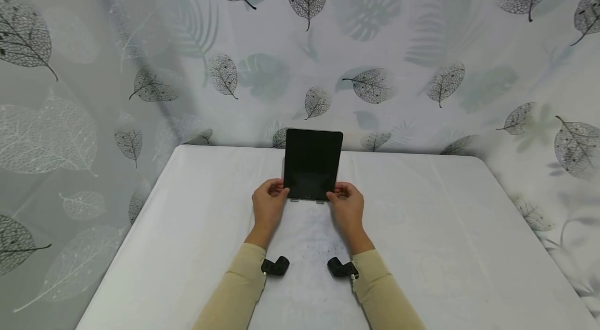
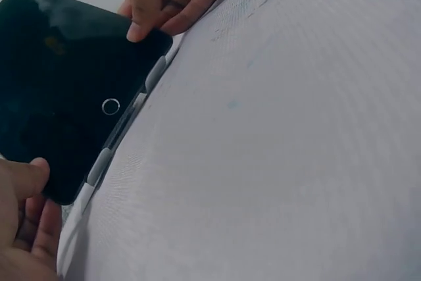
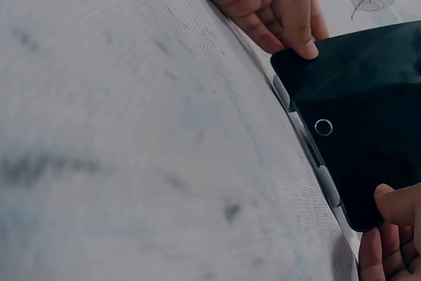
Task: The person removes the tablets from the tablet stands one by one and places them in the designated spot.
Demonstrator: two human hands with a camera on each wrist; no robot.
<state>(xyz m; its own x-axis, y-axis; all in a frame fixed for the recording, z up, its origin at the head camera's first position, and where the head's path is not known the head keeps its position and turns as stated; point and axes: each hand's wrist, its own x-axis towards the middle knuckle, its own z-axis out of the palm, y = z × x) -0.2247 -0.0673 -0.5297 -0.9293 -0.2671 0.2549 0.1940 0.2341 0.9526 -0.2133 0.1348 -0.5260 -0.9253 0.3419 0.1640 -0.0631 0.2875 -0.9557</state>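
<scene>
A black tablet [image 1: 313, 163] with a round home button [image 2: 110, 106] leans upright near the table's far edge, its screen dark. My left hand [image 1: 270, 206] pinches its lower left corner, thumb on the front and fingers behind. At the lower right corner, my right hand [image 1: 347, 208] pinches it the same way. Two grey tabs [image 3: 329, 185] of what looks like a stand sit along the tablet's bottom edge; the tablet hides the rest of it. Both wrist views show the two hands at the bottom corners.
The table [image 1: 422, 226] is covered with a white cloth. Behind it hangs a curtain [image 1: 398, 33] with a leaf print, close behind the tablet. Small black devices [image 1: 275, 266] are strapped to both wrists over beige sleeves [image 1: 234, 288].
</scene>
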